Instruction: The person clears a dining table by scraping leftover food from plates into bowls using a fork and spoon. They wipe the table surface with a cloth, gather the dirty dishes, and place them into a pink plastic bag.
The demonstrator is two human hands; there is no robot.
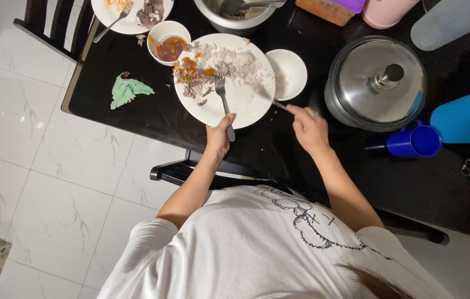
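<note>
A black table (pixel 152 113) carries the whole meal, and the person sits close against its near edge so both forearms reach the food without stretching. At the right stands a large steel pot (pixel 376 83) with its lid on, set apart from the eating space; beside it are a blue mug (pixel 414 140) and a blue cylinder (pixel 464 116), both plain as far as can be told.

The white dinner plate (pixel 225 80) lies straight ahead of the person, with rice, sauce and scraps heaped on its far-left half and the near half bare. The left hand (pixel 218 135) closes its fingers round the handle of a fork (pixel 224 102), tines pointing into the food to pin it. The right hand (pixel 308 126) pinches the handle of a second utensil (pixel 271 98), blurred, whose end lies on the plate's right side.

A small sauce bowl (pixel 169 43) touches the plate's far rim, within dipping reach, and an empty saucer (pixel 287 73) sits just right. A crumpled green napkin (pixel 128 90) lies well left.
</note>
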